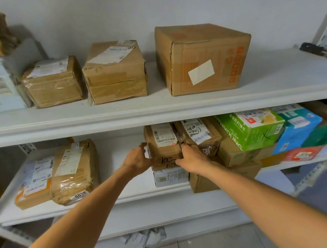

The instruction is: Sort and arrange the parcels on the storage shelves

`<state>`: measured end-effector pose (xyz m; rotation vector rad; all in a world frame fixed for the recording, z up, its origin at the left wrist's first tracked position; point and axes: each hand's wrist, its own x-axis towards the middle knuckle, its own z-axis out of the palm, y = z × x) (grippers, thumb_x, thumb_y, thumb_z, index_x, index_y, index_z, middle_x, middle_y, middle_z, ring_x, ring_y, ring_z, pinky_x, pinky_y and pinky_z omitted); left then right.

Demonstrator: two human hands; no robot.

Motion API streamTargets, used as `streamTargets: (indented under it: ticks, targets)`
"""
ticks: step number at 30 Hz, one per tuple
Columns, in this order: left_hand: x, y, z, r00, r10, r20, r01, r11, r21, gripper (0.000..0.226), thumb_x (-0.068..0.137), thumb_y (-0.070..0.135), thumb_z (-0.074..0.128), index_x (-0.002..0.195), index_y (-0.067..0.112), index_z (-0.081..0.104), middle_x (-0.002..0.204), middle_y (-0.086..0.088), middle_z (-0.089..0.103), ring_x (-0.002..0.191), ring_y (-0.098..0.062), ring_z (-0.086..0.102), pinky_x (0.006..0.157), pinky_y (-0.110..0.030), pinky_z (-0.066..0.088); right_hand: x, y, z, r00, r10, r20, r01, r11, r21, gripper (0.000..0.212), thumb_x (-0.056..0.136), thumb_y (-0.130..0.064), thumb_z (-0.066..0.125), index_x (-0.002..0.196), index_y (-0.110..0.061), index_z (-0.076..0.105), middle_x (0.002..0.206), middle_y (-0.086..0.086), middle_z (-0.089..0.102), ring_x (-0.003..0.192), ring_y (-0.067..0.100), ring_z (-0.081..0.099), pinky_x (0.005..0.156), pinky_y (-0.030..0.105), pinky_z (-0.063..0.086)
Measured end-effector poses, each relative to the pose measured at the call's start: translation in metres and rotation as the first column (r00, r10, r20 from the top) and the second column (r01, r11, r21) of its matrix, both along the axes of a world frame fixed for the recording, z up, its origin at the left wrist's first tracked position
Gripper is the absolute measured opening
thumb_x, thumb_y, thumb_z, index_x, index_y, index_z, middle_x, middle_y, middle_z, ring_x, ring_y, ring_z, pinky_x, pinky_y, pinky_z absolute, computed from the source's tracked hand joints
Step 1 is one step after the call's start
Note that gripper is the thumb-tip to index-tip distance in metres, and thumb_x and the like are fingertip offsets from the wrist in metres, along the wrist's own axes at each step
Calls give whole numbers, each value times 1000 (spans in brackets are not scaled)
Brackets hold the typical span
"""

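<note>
Brown cardboard parcel [164, 149], creased, with a white barcode label on top and black handwriting on its near face, sits on a white box [170, 176] mid-way along the lower shelf [125, 189]. It touches a taped parcel [198, 138] on its right. The left hand [137, 160] and right hand [192, 158] hold its sides, fingers curled round the edges. This looks like picking it up; the next move calls for lifting it clear of that neighbour.

Parcel storeroom: white metal shelves [157, 108] hold labelled cardboard parcels [202, 60] (barcoded).
</note>
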<state>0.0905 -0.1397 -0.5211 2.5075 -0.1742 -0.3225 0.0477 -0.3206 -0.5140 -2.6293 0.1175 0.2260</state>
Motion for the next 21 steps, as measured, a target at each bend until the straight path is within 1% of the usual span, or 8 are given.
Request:
streamTargets:
  ticks: [3, 6, 8, 10, 12, 17, 19, 21]
  targets:
    - [7, -10, -7, 993, 89, -82, -108, 959, -261, 68, 91, 47, 57, 144, 10, 37, 134, -14, 57, 119, -30, 56, 87, -28, 46, 6, 3, -8, 1000, 2, 31, -2, 1000, 6, 28, 94, -18, 57, 121, -10, 52, 122, 10, 51, 96, 20, 54, 77, 26, 40]
    - [8, -17, -15, 976, 157, -151, -207, 884, -419, 66, 89, 42, 64, 141, 8, 41, 127, -13, 61, 112, -30, 61, 88, -32, 51, 6, 7, -11, 997, -16, 78, 14, 999, 30, 30, 94, -18, 57, 122, -10, 52, 122, 9, 48, 108, 23, 52, 81, 24, 36]
    - [7, -15, -20, 956, 198, -215, -283, 808, -517, 65, 85, 35, 72, 137, 8, 44, 124, -15, 63, 106, -30, 64, 91, -41, 54, 5, 10, -10, 993, -52, 110, 44, 997, 70, 23, 94, -20, 57, 114, -10, 55, 118, 8, 54, 105, 23, 56, 83, 26, 45]
    - [2, -12, -20, 937, 205, -284, -340, 728, -595, 58, 84, 23, 74, 132, 7, 46, 120, -18, 64, 100, -29, 65, 85, -42, 56, 2, 12, -12, 988, -82, 133, 69, 993, 101, 15, 94, -21, 57, 105, -10, 56, 112, 9, 61, 101, 24, 60, 84, 34, 53]
    - [-4, -9, -20, 928, 208, -309, -362, 700, -615, 52, 84, 16, 73, 128, 6, 47, 118, -19, 64, 99, -32, 66, 81, -43, 56, -3, 14, -13, 984, -83, 156, 69, 993, 95, 9, 95, -22, 55, 94, -14, 51, 108, 8, 62, 101, 25, 60, 83, 38, 53]
    - [-21, 1, -20, 917, 172, -360, -375, 683, -627, 62, 84, 5, 71, 136, 5, 39, 122, -22, 58, 97, -32, 62, 78, -43, 54, -19, 17, -17, 976, -123, 182, 92, 981, 172, 27, 96, -29, 53, 74, -25, 38, 118, 7, 51, 111, 24, 50, 84, 34, 45]
    - [-28, 5, -20, 916, 146, -375, -360, 714, -600, 75, 85, 1, 69, 147, 7, 27, 122, -19, 54, 100, -31, 59, 81, -45, 53, -21, 20, -20, 975, -159, 157, 121, 966, 227, 29, 96, -37, 53, 74, -25, 37, 112, 8, 59, 107, 25, 54, 77, 35, 47]
    - [-30, 6, -19, 915, 111, -389, -335, 746, -576, 84, 87, -4, 64, 153, 11, 15, 125, -20, 54, 102, -29, 57, 88, -49, 50, -20, 20, -22, 962, -229, 151, 179, 940, 289, 30, 93, -42, 58, 88, -15, 46, 107, 10, 61, 104, 27, 57, 72, 36, 47]
